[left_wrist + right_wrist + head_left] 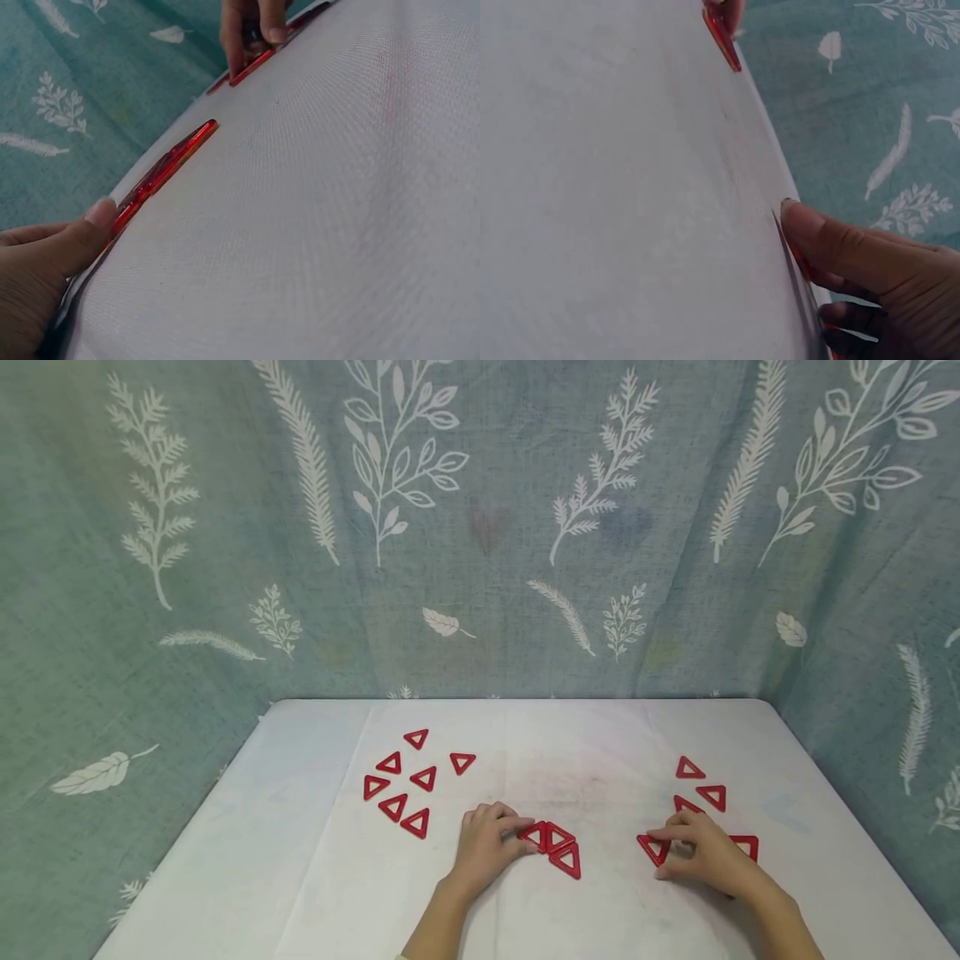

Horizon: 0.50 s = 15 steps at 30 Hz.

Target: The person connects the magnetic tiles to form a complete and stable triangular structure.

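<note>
Three red triangular frame tiles lie edge to edge in the middle of the white table. My left hand [491,845] pinches the leftmost tile [534,835] of this group between thumb and fingers. Beside it sit the upper tile [559,837] and the lower tile [567,861]. Farther right, my right hand [703,853] grips another red triangle tile [653,849] by its right side, thumb at the near corner. In the left wrist view, the joined tiles [169,165] show edge-on, flat on the cloth. The right wrist view shows my right thumb [802,225] along the held tile's edge.
Several loose red triangles [415,823] are scattered on the left of the white table [337,893]. More triangles [712,797] lie around my right hand, one [745,846] partly behind it. A leaf-patterned green curtain [480,527] hangs behind the table's far edge.
</note>
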Each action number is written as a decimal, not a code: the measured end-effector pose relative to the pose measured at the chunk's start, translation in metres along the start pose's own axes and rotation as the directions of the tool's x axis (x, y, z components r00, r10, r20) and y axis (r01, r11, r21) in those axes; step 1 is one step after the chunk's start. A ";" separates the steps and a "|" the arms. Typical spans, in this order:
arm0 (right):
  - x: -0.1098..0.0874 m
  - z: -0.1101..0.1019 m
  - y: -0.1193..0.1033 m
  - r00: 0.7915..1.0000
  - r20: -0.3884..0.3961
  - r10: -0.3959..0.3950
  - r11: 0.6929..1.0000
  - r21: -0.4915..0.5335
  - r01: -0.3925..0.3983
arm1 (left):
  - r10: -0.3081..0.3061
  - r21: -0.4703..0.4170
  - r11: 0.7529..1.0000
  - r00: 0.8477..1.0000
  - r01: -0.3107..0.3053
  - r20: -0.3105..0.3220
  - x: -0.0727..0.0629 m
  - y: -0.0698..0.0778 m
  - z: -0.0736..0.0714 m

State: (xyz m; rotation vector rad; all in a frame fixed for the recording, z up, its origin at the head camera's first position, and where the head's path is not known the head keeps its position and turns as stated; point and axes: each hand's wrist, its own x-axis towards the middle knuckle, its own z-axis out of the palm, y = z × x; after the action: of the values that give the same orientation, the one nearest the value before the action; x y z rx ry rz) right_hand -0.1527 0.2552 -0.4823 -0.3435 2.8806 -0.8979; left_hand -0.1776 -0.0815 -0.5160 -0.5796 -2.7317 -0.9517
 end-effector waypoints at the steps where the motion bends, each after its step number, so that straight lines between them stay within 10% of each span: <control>1: 0.000 0.000 0.000 1.000 0.008 0.002 1.000 0.003 -0.002 | 0.000 0.011 1.000 1.000 0.000 -0.003 0.000 0.000 0.001; 15: 0.012 0.009 -0.011 0.999 0.008 0.039 0.997 0.062 -0.039 | 0.011 0.098 0.995 1.000 -0.012 0.007 0.001 0.004 0.009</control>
State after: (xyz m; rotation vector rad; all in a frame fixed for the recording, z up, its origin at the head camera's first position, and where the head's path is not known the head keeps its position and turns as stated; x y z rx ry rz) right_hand -0.1613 0.2385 -0.4841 -0.2831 2.8352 -0.9755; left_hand -0.1770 -0.0730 -0.5211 -0.5814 -2.7592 -0.8092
